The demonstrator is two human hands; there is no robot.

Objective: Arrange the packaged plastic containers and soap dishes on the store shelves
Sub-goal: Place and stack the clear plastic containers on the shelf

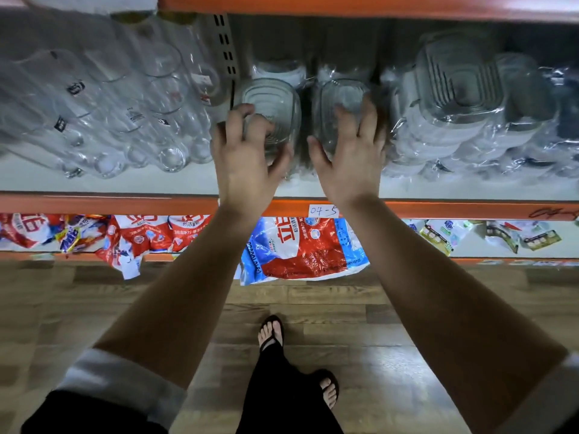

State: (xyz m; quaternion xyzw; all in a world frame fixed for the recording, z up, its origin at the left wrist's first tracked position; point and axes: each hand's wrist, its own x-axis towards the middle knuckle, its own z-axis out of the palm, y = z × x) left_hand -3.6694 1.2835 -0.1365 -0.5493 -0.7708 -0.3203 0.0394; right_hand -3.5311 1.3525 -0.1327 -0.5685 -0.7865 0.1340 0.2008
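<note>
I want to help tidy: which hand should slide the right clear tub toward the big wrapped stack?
Probably the right hand: its fingers lie on the right container, beside the wrapped stack; the left hand grips the left container.

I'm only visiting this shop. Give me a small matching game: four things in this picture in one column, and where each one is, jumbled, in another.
Things
1. glasses
2. detergent bag
3. left hand
4. 04-5 label

Places
A. stuck on the orange shelf edge
B. curled round a clear container
C. on the white shelf, left side
D. on the lower shelf, hanging over its front

Pairs: 1-C, 2-D, 3-B, 4-A
</note>
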